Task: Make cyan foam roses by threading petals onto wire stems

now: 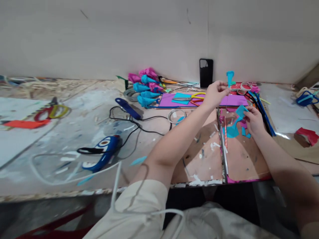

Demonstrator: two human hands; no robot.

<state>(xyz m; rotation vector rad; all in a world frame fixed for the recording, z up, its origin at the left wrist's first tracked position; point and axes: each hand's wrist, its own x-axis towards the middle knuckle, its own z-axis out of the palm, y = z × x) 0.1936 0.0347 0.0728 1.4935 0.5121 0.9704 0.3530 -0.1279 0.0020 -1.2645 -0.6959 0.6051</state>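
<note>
Raised over the back of the table, my left hand (217,94) is closed in a pinch on a small blue crepe-paper flower (230,78), which stands upright above the fingertips. My right hand (254,120), lower and to the right, pinches a piece of blue paper (241,112) between thumb and fingers. Beneath it lie more blue paper scraps (232,132) and a pink striped stick (226,136). Scissors with yellow handles (196,97) rest on purple paper (166,100) beside my left forearm.
Finished-looking blue and pink paper flowers (147,88) lie at the back. A black phone (206,73) leans on the wall. Left of my arm are a tape roll (169,117), a blue-and-white corded device (106,154) and a white cable (117,186). Other scissors (59,111) lie far left.
</note>
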